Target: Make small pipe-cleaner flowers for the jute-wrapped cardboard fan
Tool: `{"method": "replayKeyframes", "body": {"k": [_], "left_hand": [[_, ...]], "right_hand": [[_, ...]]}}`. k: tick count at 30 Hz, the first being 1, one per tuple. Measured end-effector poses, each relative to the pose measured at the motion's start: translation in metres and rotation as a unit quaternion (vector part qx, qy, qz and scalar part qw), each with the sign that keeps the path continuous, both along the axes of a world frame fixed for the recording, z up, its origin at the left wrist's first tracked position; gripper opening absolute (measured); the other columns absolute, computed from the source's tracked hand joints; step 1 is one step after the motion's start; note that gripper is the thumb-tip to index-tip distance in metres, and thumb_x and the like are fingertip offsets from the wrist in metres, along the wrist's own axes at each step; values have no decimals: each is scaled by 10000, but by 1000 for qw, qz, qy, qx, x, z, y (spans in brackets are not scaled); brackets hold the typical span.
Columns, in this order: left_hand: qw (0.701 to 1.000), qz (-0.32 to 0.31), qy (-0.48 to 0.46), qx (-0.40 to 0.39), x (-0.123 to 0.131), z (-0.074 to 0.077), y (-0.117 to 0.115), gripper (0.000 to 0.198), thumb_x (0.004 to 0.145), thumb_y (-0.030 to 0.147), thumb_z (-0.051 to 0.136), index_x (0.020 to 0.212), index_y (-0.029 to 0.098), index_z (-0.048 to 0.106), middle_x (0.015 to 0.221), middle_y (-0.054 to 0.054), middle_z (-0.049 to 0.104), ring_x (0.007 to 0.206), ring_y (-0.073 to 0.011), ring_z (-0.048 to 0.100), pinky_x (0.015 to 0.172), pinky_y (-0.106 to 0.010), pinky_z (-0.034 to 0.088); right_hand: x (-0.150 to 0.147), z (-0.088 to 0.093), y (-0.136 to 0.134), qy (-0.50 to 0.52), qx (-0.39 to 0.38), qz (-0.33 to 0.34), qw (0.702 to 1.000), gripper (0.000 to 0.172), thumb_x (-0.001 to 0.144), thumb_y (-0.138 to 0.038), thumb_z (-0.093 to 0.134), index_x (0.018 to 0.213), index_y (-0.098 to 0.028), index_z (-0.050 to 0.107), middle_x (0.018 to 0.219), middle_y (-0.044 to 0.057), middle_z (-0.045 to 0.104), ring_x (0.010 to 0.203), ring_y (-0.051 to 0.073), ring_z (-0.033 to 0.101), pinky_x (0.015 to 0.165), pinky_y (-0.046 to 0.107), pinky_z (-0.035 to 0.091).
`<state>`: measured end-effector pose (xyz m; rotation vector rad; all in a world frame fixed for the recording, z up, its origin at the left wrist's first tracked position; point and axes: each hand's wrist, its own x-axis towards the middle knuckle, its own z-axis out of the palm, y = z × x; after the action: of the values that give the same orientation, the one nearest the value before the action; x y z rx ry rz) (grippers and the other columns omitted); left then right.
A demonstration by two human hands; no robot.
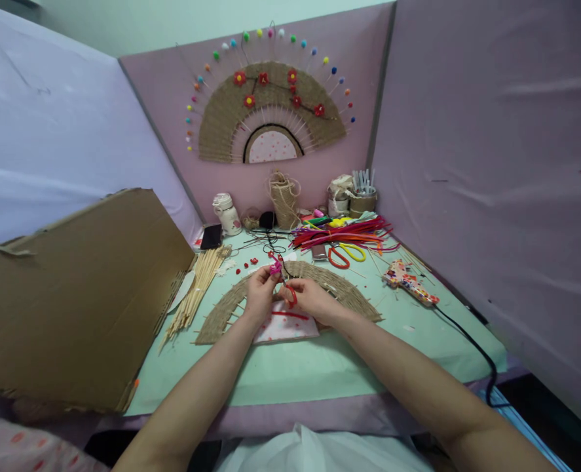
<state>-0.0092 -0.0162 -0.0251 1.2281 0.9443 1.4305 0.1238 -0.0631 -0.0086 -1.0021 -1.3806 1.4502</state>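
My left hand (pixel 261 288) pinches a small magenta flower-like piece (pixel 275 267) at its fingertips. Just to the right, my right hand (pixel 306 296) holds small red-handled scissors (pixel 291 298), whose blades point up toward the magenta piece. Both hands are over a woven twine fan (pixel 356 295) that lies on the light green table cover. Beneath them, a white spotted fabric piece (pixel 286 328) with a red strip across it forms the fan's base. Several small red pieces (pixel 246 265) lie beyond the fan, left of my hands.
A cardboard sheet (pixel 74 295) stands at left beside thin sticks (pixel 196 288). Behind are a white bottle (pixel 227 215), twine cone (pixel 284 202), pipe cleaners (pixel 344 233) and yellow-handled scissors (pixel 353 252). A corded glue gun (pixel 411 283) lies right. A finished fan (pixel 216 121) hangs on the wall.
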Motion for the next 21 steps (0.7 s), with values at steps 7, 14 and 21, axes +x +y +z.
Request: {"method": "replayKeyframes", "body": {"k": [7,14,21], "left_hand": [[1000,-10,-12,21,1,-2,1,244,671,351,723,761,150,618,693,2,580,631,-96,515,615,-212,408],[999,-35,-30,-13,3,2,-1,261,659,364,723,772,152,620,688,4,584,591,-88,501,565,-205,399],[998,-29,-51,-27,6,4,-2,258,648,343,733,769,150,613,669,16,582,576,-80,507,557,-201,396]], "right_hand": [[-1,1,1,-39,3,-18,999,318,656,-452,643,634,-155,531,529,-60,423,498,62,312,478,210,231],[-1,-4,3,-21,7,-6,1000,323,692,-469,604,655,-156,530,566,-40,487,520,71,370,498,208,268],[-1,0,2,-40,12,-25,999,306,687,-455,614,650,-160,539,557,-42,479,512,72,356,482,205,262]]}}
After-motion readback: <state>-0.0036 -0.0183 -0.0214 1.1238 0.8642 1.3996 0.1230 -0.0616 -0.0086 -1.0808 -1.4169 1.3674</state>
